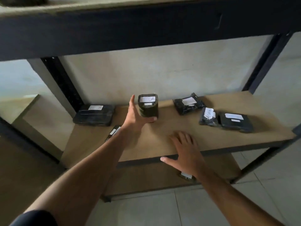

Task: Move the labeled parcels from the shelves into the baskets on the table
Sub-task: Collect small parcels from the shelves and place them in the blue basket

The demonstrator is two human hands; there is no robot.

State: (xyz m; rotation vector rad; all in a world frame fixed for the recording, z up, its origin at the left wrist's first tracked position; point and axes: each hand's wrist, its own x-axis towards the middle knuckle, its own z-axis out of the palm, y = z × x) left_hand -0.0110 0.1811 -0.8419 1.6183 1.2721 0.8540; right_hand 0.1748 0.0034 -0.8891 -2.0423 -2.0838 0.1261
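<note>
Parcel upright: black plastic-wrapped parcel with white labels (148, 106), held over tan board shelf (211, 141) by left hand (136, 119), thumb curled across its near bottom end, fingers behind. Right hand (184, 150) holds nothing, fingers straight and spread over the shelf's front edge; contact unclear. Flat black labelled parcel (94, 115) lies left of the left hand; three black labelled parcels (236, 122) lie beyond-right of the right hand.

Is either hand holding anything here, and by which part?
The left hand holds the upright parcel at its lower end, thumb across the bottom front. The right hand holds nothing, spread open at the shelf front edge.
</note>
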